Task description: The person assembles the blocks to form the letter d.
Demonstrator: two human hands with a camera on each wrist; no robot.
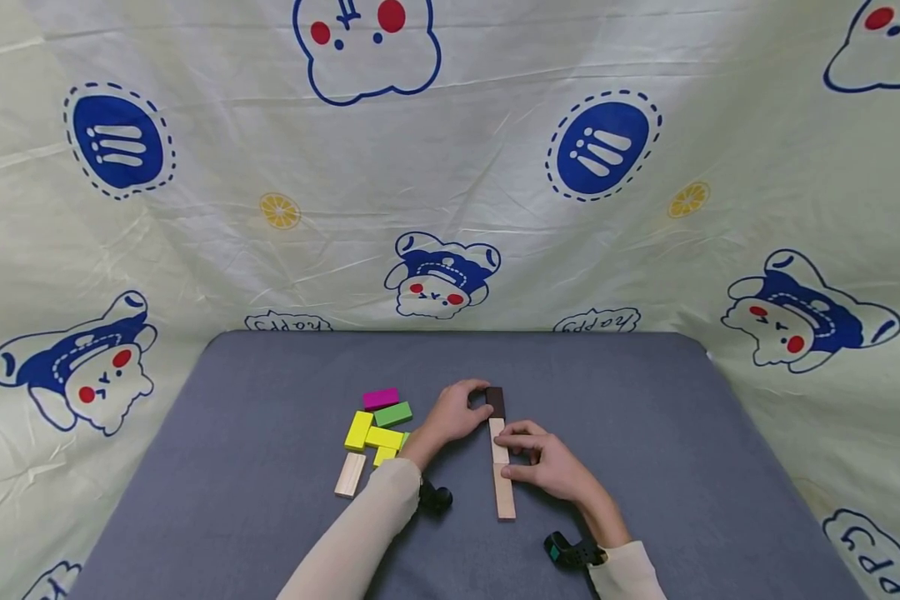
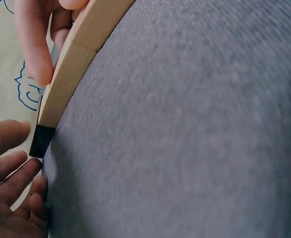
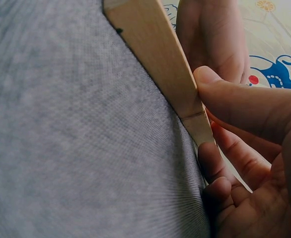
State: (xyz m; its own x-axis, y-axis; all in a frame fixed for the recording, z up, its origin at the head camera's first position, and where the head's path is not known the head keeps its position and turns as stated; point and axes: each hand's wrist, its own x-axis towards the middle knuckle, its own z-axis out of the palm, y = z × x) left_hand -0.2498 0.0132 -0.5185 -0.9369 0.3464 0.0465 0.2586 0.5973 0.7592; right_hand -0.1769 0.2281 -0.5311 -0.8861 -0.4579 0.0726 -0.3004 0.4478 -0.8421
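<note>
At 12 o'clock, L hand (image 1: 452,412) sits loose by dk block (image 1: 497,403), R hand (image 1: 555,468) touches pale blocks (image 1: 505,500) from 3 o'clock w/o gripping; uneven push cd skew 'em.

Pale printed cloth (image 1: 480,158) rises right behind the grey desk (image 1: 607,400)! Centred just above the desk's back edge, a cartoon bear (image 1: 442,279) hangs upside down; higher over the desk, two orange slices (image 1: 280,211), and above those, two blue badges (image 1: 603,146)! Over to the desk's left half: magenta block (image 1: 381,399) furthest back, green block (image 1: 393,414) next, then yellow blocks (image 1: 358,431), pale loose block (image 1: 350,475) nearest the front!
</note>
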